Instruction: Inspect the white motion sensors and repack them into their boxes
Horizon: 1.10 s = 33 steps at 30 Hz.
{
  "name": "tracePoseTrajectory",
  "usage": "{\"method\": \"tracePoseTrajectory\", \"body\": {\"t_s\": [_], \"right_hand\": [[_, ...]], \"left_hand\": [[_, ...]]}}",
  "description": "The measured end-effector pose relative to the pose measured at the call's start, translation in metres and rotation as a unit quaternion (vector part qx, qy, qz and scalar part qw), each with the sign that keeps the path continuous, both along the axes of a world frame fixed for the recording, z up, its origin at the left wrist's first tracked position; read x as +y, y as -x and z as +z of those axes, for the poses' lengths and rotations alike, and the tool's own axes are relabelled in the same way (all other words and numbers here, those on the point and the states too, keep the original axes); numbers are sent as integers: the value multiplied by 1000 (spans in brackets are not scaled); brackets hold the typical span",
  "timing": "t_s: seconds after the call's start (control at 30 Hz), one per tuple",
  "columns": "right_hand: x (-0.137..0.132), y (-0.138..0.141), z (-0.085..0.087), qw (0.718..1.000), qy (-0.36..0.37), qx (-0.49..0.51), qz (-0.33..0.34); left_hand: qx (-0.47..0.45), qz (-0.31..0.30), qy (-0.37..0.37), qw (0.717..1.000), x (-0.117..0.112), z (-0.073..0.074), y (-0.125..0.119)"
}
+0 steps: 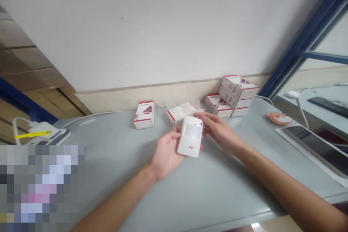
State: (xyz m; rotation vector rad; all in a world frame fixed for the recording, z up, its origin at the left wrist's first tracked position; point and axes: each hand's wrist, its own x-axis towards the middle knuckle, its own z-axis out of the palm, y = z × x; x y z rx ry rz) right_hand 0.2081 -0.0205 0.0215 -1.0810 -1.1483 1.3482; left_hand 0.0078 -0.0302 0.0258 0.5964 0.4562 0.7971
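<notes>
Bench (pixel 217 192) runs pale grey across your view, with a white wall (pixel 136 25) and a beige skirting strip (pixel 152 98) behind it. At the far left, a white gadget (pixel 38 132) with a yellow strip sits near the bench edge, just above a pixelated patch (pixel 40 188) that hides the lower left corner, and a white cable (pixel 89 115) runs along the back. Next comes a white box with red trim (pixel 144 115), standing upright and well apart from your hands. Your left hand (pixel 165 154) cups the left side of a white motion sensor (pixel 190 136), with its fingers (pixel 174 138) curled behind the sensor. Your right hand (pixel 220 132) reaches in from the other side, its fingers (pixel 199 115) on the sensor's top edge. Both hands are close together and clamped on it, holding it above the bench with its rounded lens facing you. Just behind it lies an opened box in clear wrap (pixel 182 111). Further right stands a stack of red-trimmed boxes (pixel 231 96) against the wall, then an orange animal-faced pad (pixel 278 118), and a dark tablet (pixel 318 148) lying on a white sheet. A blue window frame (pixel 301 40) closes the view at the upper right.
</notes>
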Motion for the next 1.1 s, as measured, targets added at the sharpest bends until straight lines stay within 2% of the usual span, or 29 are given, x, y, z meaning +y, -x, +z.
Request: {"method": "tracePoseTrajectory", "body": {"t_s": [0.07, 0.13, 0.3, 0.47, 0.73, 0.8, 0.9, 1.0, 1.1], "right_hand": [[0, -3, -1, 999, 27, 14, 37], [1, -8, -1, 998, 34, 13, 44], [3, -12, -2, 1000, 27, -1, 9], [3, -9, -2, 1000, 6, -14, -19], [13, -23, 9, 988, -51, 95, -110], [19, -35, 13, 981, -69, 116, -140], [26, -58, 20, 966, -99, 150, -186], [27, -79, 28, 956, -124, 191, -184], [22, -88, 35, 955, -135, 189, -182]], "left_hand": [[8, 3, 5, 1000, -2, -2, -2], [16, 5, 6, 1000, -2, -5, -3], [37, -4, 3, 999, -1, -10, -2], [66, 4, -19, 998, 0, -7, -2], [87, -33, -36, 995, -6, -7, -4], [93, -56, -29, 994, -6, -9, -3], [97, -136, -21, 986, -1, -12, 1], [103, -229, -18, 968, 7, -17, 6], [112, -279, 4, 954, 14, -21, 7]]}}
